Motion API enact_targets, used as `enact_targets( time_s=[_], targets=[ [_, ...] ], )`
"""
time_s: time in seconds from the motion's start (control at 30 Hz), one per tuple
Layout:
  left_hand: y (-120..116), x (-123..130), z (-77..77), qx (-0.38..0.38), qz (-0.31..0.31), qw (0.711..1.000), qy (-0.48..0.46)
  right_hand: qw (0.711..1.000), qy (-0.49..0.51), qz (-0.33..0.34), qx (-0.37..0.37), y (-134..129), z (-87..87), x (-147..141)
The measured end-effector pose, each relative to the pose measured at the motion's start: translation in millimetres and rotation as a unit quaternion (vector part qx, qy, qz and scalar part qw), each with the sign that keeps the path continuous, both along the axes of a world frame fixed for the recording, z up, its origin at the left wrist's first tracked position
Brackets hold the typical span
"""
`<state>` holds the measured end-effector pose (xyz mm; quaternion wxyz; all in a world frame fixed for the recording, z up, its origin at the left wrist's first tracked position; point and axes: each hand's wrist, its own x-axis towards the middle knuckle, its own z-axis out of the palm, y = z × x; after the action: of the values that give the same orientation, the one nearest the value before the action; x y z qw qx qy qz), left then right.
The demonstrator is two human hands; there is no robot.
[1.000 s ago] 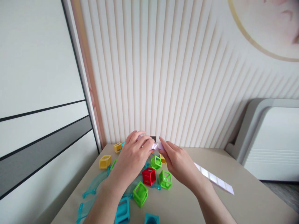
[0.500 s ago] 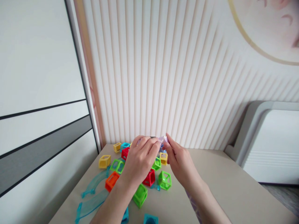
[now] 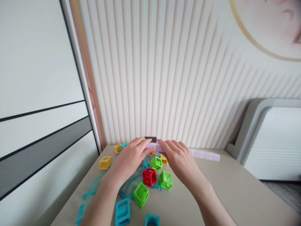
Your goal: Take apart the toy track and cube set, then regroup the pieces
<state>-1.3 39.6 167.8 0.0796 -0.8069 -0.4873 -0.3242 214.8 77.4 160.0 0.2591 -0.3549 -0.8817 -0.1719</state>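
A long pale purple strip, marked off in segments, runs sideways above the far part of the table. My left hand is closed round its left part, thumb below and fingers on top. My right hand grips it farther right, and the strip sticks out past this hand. A short stretch of it shows between the two hands. Just behind that stretch is a small dark block, close to my left fingertips; whether it is fixed to the strip I cannot tell.
Below my hands on the beige table lie green cubes, a red cube, yellow pieces, blue pieces and clear blue curved tracks. A ribbed wall stands behind.
The purple strip now lies level and stretches out to the right. My left hand has moved left and turned, my right hand lies flatter over the strip, and the dark block shows more.
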Motion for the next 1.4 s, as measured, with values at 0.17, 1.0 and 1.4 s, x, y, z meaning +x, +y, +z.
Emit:
enact_targets(
  time_s=[0.17, 1.0, 1.4],
  targets=[
    [3.7, -6.3, -6.4, -0.011, -0.032, 0.999, 0.023, 0.997, 0.012, 0.026, -0.074, 5.2, 1.2, 5.8],
    [18.5, 9.5, -17.6, 0.177, 0.202, 0.963, 0.031, 0.803, 0.284, 0.122, -0.509, -1.8, -5.7, -14.3],
    [24.9, 16.9, -23.6, 0.018, 0.212, 0.976, 0.051, 0.929, 0.129, 0.011, -0.346, -17.1, 0.8, -14.8]
  ],
)
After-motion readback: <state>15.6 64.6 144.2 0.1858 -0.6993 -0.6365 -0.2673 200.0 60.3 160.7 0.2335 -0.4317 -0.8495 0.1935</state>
